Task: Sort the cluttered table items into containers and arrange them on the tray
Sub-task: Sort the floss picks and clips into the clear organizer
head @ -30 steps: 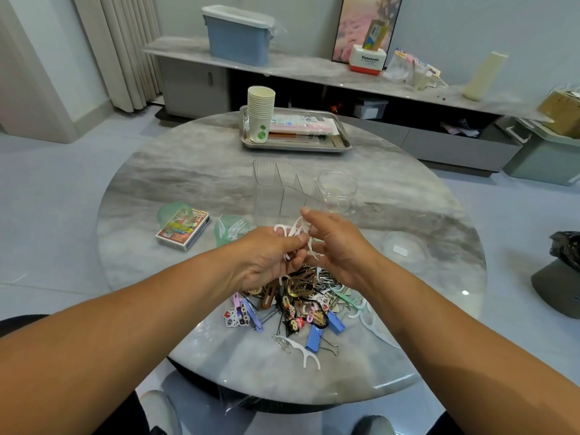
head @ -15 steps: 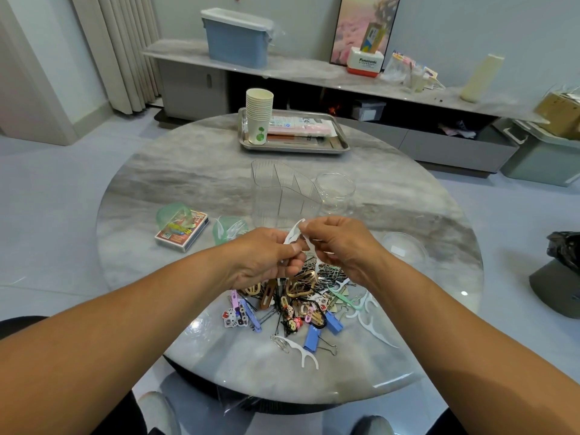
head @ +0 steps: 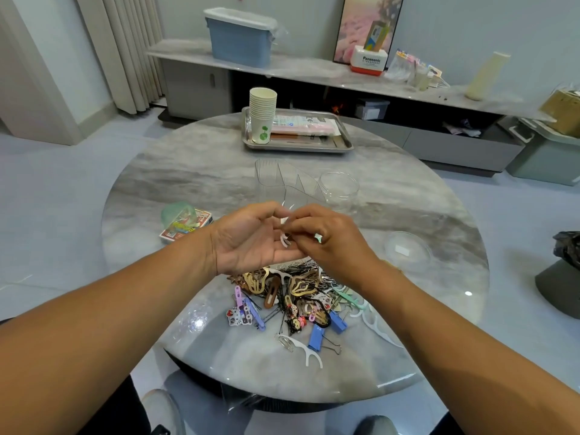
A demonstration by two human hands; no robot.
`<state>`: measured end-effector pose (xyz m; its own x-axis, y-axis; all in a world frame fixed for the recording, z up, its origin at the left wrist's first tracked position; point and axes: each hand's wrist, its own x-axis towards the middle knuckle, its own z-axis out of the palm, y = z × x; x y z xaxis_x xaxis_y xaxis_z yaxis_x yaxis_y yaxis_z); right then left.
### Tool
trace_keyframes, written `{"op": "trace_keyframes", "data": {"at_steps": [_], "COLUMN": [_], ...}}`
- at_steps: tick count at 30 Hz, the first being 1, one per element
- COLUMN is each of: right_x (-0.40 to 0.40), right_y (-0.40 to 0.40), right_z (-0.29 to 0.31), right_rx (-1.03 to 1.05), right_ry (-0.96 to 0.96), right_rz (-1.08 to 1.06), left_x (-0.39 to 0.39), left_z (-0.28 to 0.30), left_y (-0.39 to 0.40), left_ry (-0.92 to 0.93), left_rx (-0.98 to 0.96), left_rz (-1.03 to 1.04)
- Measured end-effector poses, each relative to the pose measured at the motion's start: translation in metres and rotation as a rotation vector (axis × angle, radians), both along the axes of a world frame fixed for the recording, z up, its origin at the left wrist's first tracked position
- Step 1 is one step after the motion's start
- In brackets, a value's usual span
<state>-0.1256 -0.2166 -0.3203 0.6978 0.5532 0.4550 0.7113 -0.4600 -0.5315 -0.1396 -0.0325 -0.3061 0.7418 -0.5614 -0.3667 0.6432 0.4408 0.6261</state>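
Observation:
My left hand (head: 251,243) is turned palm up above the table, fingers fairly straight, with white floss picks (head: 285,241) lying on them. Over that palm, my right hand (head: 329,243) pinches one of the picks with its fingertips. Below both hands lies the clutter pile (head: 295,302): gold and brown hair clips, blue binder clips, bobby pins and more floss picks. One loose white pick (head: 306,351) lies nearest me. A clear divided container (head: 279,183) and a clear jar (head: 339,186) stand just beyond my hands. The metal tray (head: 298,147) sits at the far edge.
On the tray stand stacked paper cups (head: 263,114) beside pink packets (head: 301,125). A card pack (head: 185,229) and a green lid (head: 174,211) lie at the left, a clear shallow dish (head: 408,251) at the right. The round marble table (head: 188,171) ends close to my knees.
My left hand has turned palm up and loosened from a grip on the picks. Both hands have risen slightly, and my right fingers now reach into the left palm.

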Motion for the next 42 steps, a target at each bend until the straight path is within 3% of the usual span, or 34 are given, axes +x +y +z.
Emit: {"op": "trace_keyframes", "data": {"at_steps": [4,6,9,12,15,18,25,28,32,38,42], "right_x": [-0.003,-0.005,-0.002,0.008,0.01,0.011,0.011,0.011,0.012,0.018,0.025], "right_y": [-0.002,0.0,0.005,0.001,0.002,0.003,0.0,0.003,0.005,0.005,-0.007], "right_z": [0.002,0.002,0.001,0.001,0.004,0.007,0.014,0.014,0.013,0.013,0.014], "right_rx": [0.038,0.187,0.457,0.507,0.544,0.675,0.594,0.621,0.676,0.859,0.937], "right_ry": [0.194,0.349,0.406,0.574,0.945,1.094,1.203,1.216,1.233,1.088,1.068], "right_rz": [-0.055,-0.086,-0.209,-0.362,-0.258,-0.19,-0.07,-0.094,-0.119,-0.249,-0.393], "left_x": [0.001,0.001,0.002,0.002,0.0,-0.002,-0.002,-0.001,0.003,0.01,0.015], "left_z": [-0.003,-0.004,-0.003,-0.004,-0.007,-0.008,-0.008,-0.013,-0.016,0.005,0.013], "left_y": [0.002,0.002,0.0,-0.002,-0.006,-0.012,-0.008,-0.008,-0.004,0.016,0.046], "left_ry": [0.013,0.021,0.02,-0.021,-0.116,-0.252,-0.556,-0.702,-0.775,-0.835,-0.857], "left_rx": [0.051,0.042,0.044,0.132,0.295,0.494,0.855,0.948,1.011,1.161,1.567], "left_rz": [0.108,0.157,0.206,0.19,0.114,0.002,-0.121,-0.062,0.007,0.098,0.156]}}
